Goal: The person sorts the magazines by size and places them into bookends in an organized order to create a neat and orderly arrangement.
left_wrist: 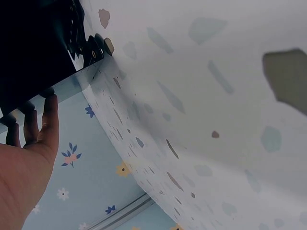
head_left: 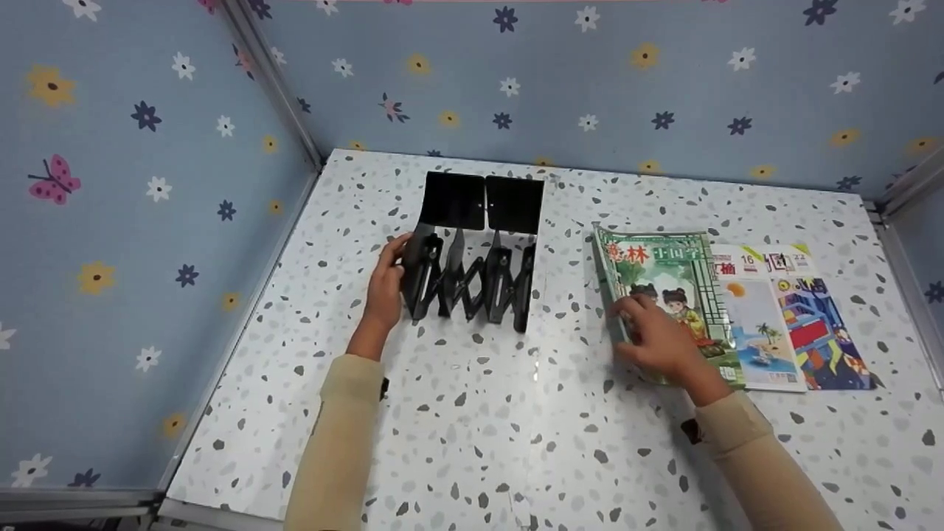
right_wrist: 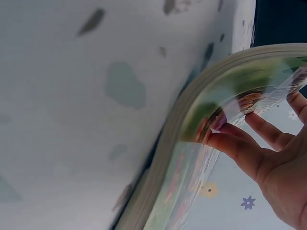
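The left hand [head_left: 385, 286] touches, fingers extended, the left side of a black zigzag-hinged rack [head_left: 500, 286]; the right hand [head_left: 658, 341] touches a glossy green magazine [head_left: 687, 295], its left edge raised; whether it grips, I cannot tell.

At the lower left, the left hand [left_wrist: 29, 158] points its fingers upward, their tips touching a black panel [left_wrist: 33, 52] along its lower edge. White speckled surface [left_wrist: 192, 134] fills the right; flowered blue wall [left_wrist: 91, 177] shows at bottom left.
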Motion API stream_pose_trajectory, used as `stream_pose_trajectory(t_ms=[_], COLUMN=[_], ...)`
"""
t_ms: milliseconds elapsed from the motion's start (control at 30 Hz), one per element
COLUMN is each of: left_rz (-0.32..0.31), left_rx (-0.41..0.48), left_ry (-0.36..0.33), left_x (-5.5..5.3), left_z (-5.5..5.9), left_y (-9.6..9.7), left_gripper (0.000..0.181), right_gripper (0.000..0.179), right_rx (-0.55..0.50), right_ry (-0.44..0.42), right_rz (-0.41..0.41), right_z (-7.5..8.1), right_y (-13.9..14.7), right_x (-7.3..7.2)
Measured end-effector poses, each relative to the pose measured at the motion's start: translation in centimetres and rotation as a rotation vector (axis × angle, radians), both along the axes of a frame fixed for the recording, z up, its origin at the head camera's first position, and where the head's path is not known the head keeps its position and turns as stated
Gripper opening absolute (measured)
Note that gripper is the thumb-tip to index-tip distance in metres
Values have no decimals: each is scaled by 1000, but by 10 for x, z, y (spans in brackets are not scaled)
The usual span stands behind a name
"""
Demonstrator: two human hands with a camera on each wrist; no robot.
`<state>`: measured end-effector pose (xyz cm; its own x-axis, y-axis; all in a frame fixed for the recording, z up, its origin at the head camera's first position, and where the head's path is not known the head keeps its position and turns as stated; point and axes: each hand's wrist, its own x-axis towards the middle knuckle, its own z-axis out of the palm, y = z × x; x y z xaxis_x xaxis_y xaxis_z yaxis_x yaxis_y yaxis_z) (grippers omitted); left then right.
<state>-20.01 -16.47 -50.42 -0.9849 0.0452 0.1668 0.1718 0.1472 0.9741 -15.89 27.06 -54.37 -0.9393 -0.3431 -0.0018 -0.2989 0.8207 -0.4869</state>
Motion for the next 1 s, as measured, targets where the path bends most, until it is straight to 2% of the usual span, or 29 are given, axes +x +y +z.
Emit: stream_pose_trajectory(t_ms=[233,367,633,1000], left_rz=[8,0,11,6], left_rx=[-8,5,-11,1], left_ry=[-6,-12,-18,-33], left_x=[-1,-1,1,2], left_z=[1,1,-1,3], left_y=[0,-2,-2,0], left_gripper=[54,55,56,56], right_gripper=[75,81,78,53], right_rx=[3,-6,-7,18], right_ry=[-41,-64,-118,-103], right_rz=[-22,-27,-68,-113], right_z=[4,5,8,9], right_y=[1,0,-2,-11], right_x=[-6,-7,-9,-20])
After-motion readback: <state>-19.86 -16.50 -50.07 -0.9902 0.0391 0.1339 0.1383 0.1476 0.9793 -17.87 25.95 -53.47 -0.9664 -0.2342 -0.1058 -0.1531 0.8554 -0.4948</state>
